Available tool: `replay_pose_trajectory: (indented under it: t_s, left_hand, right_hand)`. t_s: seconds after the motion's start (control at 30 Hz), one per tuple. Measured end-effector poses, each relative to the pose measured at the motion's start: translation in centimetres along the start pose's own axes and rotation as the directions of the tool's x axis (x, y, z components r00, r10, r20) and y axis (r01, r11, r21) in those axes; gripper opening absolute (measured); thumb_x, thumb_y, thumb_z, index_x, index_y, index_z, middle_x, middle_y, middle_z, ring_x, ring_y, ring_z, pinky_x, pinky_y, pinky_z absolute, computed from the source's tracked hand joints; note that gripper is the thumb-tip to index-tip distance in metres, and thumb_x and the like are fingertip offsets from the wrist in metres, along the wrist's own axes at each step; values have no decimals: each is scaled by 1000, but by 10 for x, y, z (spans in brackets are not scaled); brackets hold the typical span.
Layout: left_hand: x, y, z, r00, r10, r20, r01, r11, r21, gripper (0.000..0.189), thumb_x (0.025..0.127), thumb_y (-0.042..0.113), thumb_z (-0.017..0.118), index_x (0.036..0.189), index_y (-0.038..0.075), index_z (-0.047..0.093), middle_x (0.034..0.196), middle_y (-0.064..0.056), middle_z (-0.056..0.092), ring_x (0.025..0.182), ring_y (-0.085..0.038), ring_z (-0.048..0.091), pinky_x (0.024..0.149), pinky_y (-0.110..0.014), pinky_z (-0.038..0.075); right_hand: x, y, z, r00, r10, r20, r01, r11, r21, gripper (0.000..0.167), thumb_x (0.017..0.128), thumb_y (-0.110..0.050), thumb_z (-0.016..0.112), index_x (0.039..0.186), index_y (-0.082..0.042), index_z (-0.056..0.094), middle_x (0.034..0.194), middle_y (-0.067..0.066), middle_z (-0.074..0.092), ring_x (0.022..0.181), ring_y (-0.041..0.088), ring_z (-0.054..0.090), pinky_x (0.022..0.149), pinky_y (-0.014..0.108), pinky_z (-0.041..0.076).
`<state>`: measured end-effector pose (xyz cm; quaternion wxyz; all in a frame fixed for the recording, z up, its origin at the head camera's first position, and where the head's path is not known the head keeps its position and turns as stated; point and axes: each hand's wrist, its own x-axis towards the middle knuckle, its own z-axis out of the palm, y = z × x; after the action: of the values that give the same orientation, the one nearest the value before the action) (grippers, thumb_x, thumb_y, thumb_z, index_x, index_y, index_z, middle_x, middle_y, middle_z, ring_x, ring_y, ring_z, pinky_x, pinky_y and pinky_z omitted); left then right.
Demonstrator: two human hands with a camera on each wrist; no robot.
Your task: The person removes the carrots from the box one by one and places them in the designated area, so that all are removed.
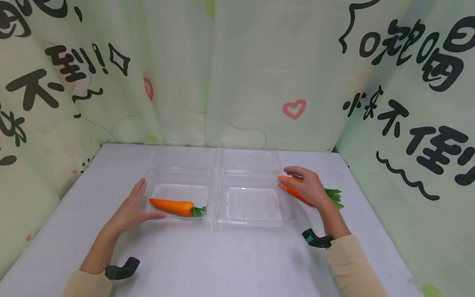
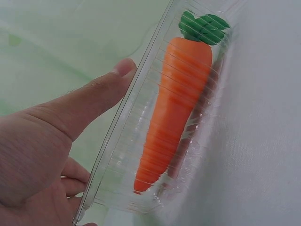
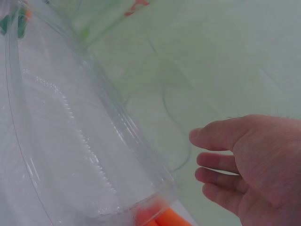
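Note:
My left hand [image 1: 129, 212] is at the left side of a clear plastic box [image 1: 182, 191], its thumb along the near rim and the fingers spread outward. One orange carrot [image 1: 172, 206] with green leaves lies inside that box, tip to the left. A second clear box [image 1: 252, 204] stands beside it with no carrot inside. Over the right edge of this box reaches my right hand [image 1: 309, 189], fingers loosely bent and nothing between them. Beneath it are orange carrots [image 1: 295, 194], two tips showing, their green leaves [image 1: 334, 194] partly behind the wrist; the hand hides their middle.
Both boxes have their clear lids [image 1: 248, 161] folded back toward the far edge of the white table [image 1: 237, 260]. A pale green curtain [image 1: 252, 74] with black writing hangs behind the table and along both sides.

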<state>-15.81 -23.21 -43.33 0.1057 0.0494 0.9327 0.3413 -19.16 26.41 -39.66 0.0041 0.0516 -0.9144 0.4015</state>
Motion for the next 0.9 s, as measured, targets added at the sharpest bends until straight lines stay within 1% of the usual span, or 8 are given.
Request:
replay_pose_trajectory:
  t_s: [0.13, 0.4, 0.53, 0.7, 0.9]
  left_hand:
    - [1, -1, 0, 1000, 3, -3, -3, 1000, -2, 126, 71, 51, 80, 153, -4, 2, 160, -26, -3, 144, -51, 9, 109, -71, 20]
    - [2, -2, 1, 1000, 2, -8, -3, 1000, -16, 126, 71, 51, 80, 153, -3, 1, 161, -25, -5, 145, -50, 8, 110, -71, 18]
    - [2, -1, 2, 1000, -1, -9, 1, 1000, -16, 126, 72, 51, 80, 153, -3, 1, 161, -24, -5, 145, -50, 7, 110, -71, 17]
    - [2, 0, 0, 1000, -4, -10, 3, 1000, -11, 126, 72, 52, 80, 153, -3, 1, 161, -24, -6, 145, -50, 8, 110, -71, 18]
    - [2, -1, 1, 1000, 4, -10, -4, 1000, -3, 124, 72, 52, 80, 154, -1, 3, 161, -24, -4, 144, -51, 10, 108, -73, 20]
  right_hand:
    - [1, -3, 4, 1000, -5, 5, 5, 1000, 2, 46, 90, -26, 69, 132, -9, 58, 134, 18, 58, 125, 34, 56, 105, 47, 46]
    - [4, -9, 9, 1000, -14, 17, 15, 1000, -15, 43, 92, -20, 66, 132, -5, 57, 133, 19, 59, 123, 35, 57, 102, 46, 48]
    - [2, -12, 10, 1000, -22, 18, 23, 1000, -7, 42, 92, -18, 66, 131, -5, 58, 132, 18, 59, 123, 35, 56, 102, 47, 49]
    - [0, -15, 12, 999, -18, 37, 19, 1000, -24, 42, 93, -20, 65, 132, -7, 58, 134, 17, 59, 123, 34, 56, 98, 46, 51]
    - [-3, -15, 18, 999, -23, 47, 23, 1000, -15, 42, 93, -21, 66, 131, -8, 58, 134, 16, 59, 122, 32, 57, 100, 45, 50]
